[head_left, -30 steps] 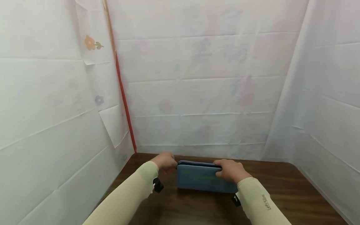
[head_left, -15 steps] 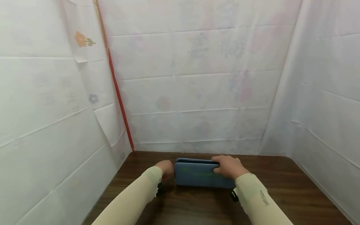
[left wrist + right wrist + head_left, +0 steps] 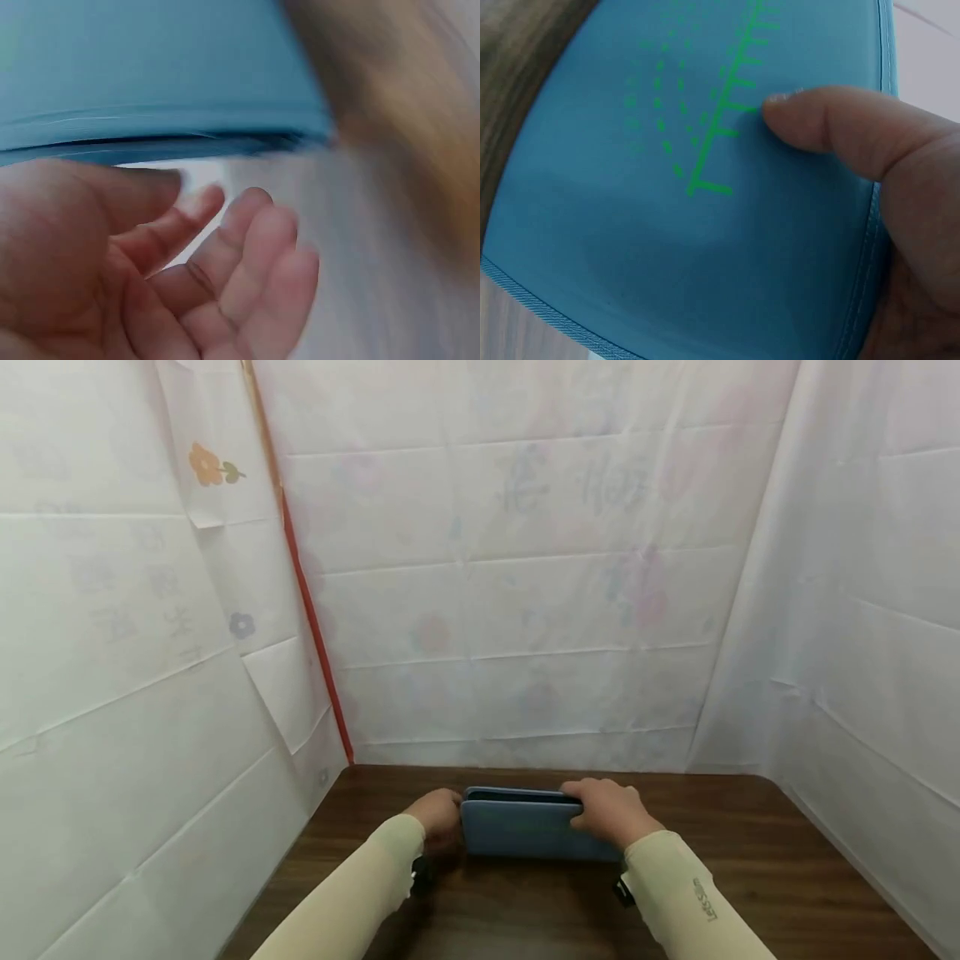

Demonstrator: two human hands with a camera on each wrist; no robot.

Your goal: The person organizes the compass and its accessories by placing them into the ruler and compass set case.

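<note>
A flat blue case (image 3: 517, 832) stands on its long edge on the table, with a dark gap along its top. My right hand (image 3: 611, 812) grips its top right part, and the right wrist view shows the thumb (image 3: 817, 118) pressed on the blue face beside green ruler-like marks (image 3: 727, 112). At the case's left end is my left hand (image 3: 437, 814). In the left wrist view its fingers (image 3: 281, 281) are loosely bent just off the case's edge (image 3: 172, 142), the thumb close to that edge. Nothing shows between them. The case's far side is hidden.
The dark brown wooden table (image 3: 712, 835) has a rounded far right corner. White printed sheets hang at the back (image 3: 525, 610), left (image 3: 135, 710) and right (image 3: 862, 660). A red strip (image 3: 315, 631) runs down the back left corner.
The head view has shifted slightly. My left hand stays by the case's left end, with its wrist turned a little. My right hand keeps its grip on the case, which still stands on edge.
</note>
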